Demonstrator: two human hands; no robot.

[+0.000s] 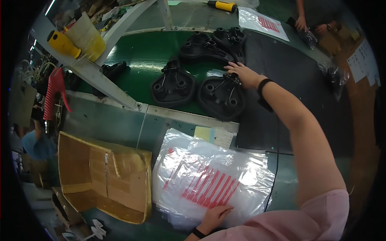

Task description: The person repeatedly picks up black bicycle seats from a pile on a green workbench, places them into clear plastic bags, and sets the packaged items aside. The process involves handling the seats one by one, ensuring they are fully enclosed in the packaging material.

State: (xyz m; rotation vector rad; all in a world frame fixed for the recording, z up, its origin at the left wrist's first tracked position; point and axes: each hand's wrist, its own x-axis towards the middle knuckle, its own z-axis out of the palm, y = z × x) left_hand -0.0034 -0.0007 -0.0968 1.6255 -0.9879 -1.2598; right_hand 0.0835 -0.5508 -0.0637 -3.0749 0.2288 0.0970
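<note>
Several black bicycle saddles lie underside up on a green conveyor belt (138, 52). My right hand (246, 75) reaches over the narrow end of the near right saddle (220, 100), fingers stretched out and slightly apart; its thumb is hidden. Just left of that one rests another saddle (173, 89). Beyond them sit a third saddle (203, 48) and one more (230, 38), close together. My left hand (217, 217) is closed at the near edge of a stack of clear plastic bags (249, 176) printed in red, its fingers pinching the top bag.
An open cardboard box (116, 180) stands left of the bags. A paper slip (223, 137) lies behind them. A black mat (293, 92) covers the right side. Upper left are a white metal frame (100, 76) and a hanging red air gun (56, 92). Another person's hand (300, 23) works far right.
</note>
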